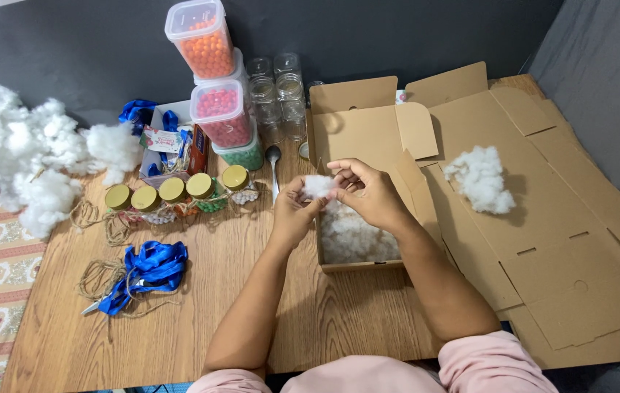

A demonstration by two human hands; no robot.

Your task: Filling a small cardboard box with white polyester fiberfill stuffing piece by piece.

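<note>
Far left: a big heap of loose white fibre stuffing lies on the wooden table's left edge, well apart from the hands.
Left near: a tangle of blue satin ribbon and brown twine lies on the table, left of the left forearm.
Left middle: a row of five small glass jars with gold lids stands side by side; behind them rise stacked clear plastic tubs of orange, red and green beads.
Centre: a metal spoon lies with its handle pointing toward the person, just left of the box.
Left hand: fingers curled, pinching the left side of a small tuft of white stuffing.
Tuft: held between both hands, directly above the far end of the box.
Right hand: fingertips pinching the tuft's right side; both hands equally close.
Box: a small open brown cardboard box, long axis running near to far, already part filled with white stuffing, straight below the hands.
Right: a loose clump of white stuffing rests on flattened brown cardboard sheets, nearer the right hand.
</note>
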